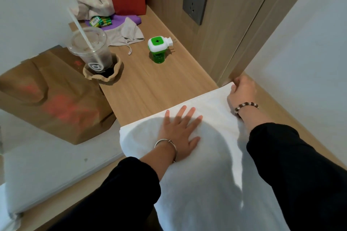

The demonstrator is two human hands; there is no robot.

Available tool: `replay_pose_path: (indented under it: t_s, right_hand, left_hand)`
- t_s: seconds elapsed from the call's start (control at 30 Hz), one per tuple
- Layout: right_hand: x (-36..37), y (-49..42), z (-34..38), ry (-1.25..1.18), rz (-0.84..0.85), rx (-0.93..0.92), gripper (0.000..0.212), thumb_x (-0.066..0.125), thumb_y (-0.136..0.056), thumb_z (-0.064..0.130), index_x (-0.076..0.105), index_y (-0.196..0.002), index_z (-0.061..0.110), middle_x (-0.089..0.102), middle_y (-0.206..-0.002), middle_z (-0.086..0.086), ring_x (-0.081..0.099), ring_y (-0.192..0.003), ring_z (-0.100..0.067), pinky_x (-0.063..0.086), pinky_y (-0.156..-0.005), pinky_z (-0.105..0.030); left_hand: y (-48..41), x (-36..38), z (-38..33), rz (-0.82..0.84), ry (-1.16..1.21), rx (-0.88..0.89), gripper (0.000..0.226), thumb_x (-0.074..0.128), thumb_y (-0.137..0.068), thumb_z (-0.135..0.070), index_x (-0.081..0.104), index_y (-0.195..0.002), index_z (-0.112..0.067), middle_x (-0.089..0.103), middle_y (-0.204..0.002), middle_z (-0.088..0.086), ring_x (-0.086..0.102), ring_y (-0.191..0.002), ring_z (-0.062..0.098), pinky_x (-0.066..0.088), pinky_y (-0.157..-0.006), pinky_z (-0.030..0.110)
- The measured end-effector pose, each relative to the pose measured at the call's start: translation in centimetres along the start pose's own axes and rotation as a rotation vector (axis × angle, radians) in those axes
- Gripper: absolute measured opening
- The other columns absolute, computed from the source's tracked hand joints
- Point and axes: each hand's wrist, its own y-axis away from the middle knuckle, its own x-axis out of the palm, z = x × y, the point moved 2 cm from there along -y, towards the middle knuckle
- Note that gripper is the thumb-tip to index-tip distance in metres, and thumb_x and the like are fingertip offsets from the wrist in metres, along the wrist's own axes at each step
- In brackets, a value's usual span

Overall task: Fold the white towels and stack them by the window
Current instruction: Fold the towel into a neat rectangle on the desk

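Pale wooden ledge (155,84) runs beside a panelled wall with a grey socket (195,0). A white towel (212,110) lies across its near end, from left edge to right edge. The left hand (180,131) presses flat on it, fingers straight and spread. The right hand (242,92) curls round the towel's far right corner. Farther along stand a green plug-in vaporizer (157,47) and, at the left edge, a lidded plastic cup (90,50).
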Motion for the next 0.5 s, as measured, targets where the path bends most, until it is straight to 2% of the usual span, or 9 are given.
replay_pose_path:
  t_s: [0.03,0.1,0.13,0.17,0.23,0.27,0.37,0.5]
  right_hand:
    - [-0.8,1.1,0.1,0.039,-0.046,0.009,0.026,0.045,-0.094,0.012,0.051,-0.119,0.008,0.050,-0.125,-0.015,0.042,-0.120,-0.033,0.034,-0.099,-0.041]
    - [-1.8,4.4,-0.1,0.142,-0.141,0.013,0.032,0.043,-0.093,0.012,0.047,-0.123,0.003,0.047,-0.128,-0.017,0.039,-0.122,-0.034,0.029,-0.101,-0.042]
    - [-1.6,6.6,-0.3,0.204,-0.129,-0.017,0.036,0.040,-0.094,0.017,0.045,-0.127,0.004,0.047,-0.130,-0.017,0.038,-0.123,-0.034,0.028,-0.102,-0.044]
    - [-0.9,8.9,-0.6,0.280,-0.040,-0.062,0.043,0.033,-0.095,0.025,0.040,-0.135,0.008,0.042,-0.138,-0.016,0.034,-0.129,-0.033,0.025,-0.106,-0.047]
    - [0.9,12.1,-1.6,0.380,0.221,-0.093,0.055,0.019,-0.098,0.038,0.016,-0.151,0.020,0.014,-0.158,-0.008,0.009,-0.145,-0.025,0.008,-0.115,-0.052]
    - [1.4,12.6,-2.3,0.400,0.284,-0.090,0.057,0.017,-0.099,0.042,0.007,-0.153,0.024,0.000,-0.161,-0.002,-0.002,-0.147,-0.020,0.001,-0.116,-0.051]
    - [1.3,11.7,-2.9,0.417,0.275,-0.120,0.058,0.015,-0.099,0.044,0.000,-0.153,0.028,-0.010,-0.160,0.002,-0.010,-0.147,-0.018,-0.004,-0.117,-0.050]
    - [0.7,10.4,-2.5,0.372,0.379,-0.152,0.056,0.014,-0.101,0.041,-0.002,-0.153,0.027,-0.012,-0.160,0.000,-0.011,-0.147,-0.019,-0.004,-0.117,-0.051]
  left_hand:
    - [0.0,0.0,0.1,0.003,0.007,-0.006,0.064,0.019,-0.094,-0.056,-0.007,-0.150,-0.037,-0.016,-0.159,-0.006,-0.017,-0.145,0.021,-0.006,-0.112,0.057]
    - [0.1,-0.1,0.1,-0.003,0.017,-0.005,0.064,0.021,-0.095,-0.054,-0.007,-0.150,-0.037,-0.016,-0.159,-0.006,-0.016,-0.145,0.020,-0.005,-0.113,0.056]
    - [0.1,-0.1,0.0,-0.006,0.030,-0.008,0.064,0.023,-0.095,-0.053,-0.007,-0.150,-0.037,-0.016,-0.159,-0.007,-0.016,-0.145,0.020,-0.006,-0.114,0.056]
    - [0.1,0.0,0.1,-0.008,0.040,-0.011,0.064,0.023,-0.095,-0.052,-0.007,-0.150,-0.038,-0.016,-0.159,-0.007,-0.016,-0.145,0.020,-0.005,-0.114,0.056]
    - [0.0,0.2,0.3,-0.013,0.032,0.001,0.062,0.021,-0.095,-0.051,-0.007,-0.150,-0.037,-0.016,-0.159,-0.007,-0.015,-0.146,0.020,-0.004,-0.114,0.055]
    - [0.0,0.3,0.5,-0.013,0.013,0.017,0.062,0.016,-0.094,-0.051,-0.007,-0.150,-0.037,-0.015,-0.159,-0.007,-0.014,-0.146,0.020,-0.003,-0.114,0.055]
    - [-0.3,0.3,1.1,0.002,-0.036,0.059,0.066,-0.001,-0.086,-0.053,-0.009,-0.150,-0.036,-0.017,-0.158,-0.006,-0.015,-0.146,0.021,-0.001,-0.113,0.055]
    - [-0.3,0.0,1.1,0.014,-0.055,0.041,0.061,0.018,-0.098,-0.045,-0.012,-0.150,-0.033,-0.020,-0.157,-0.007,-0.017,-0.145,0.019,-0.002,-0.115,0.053]
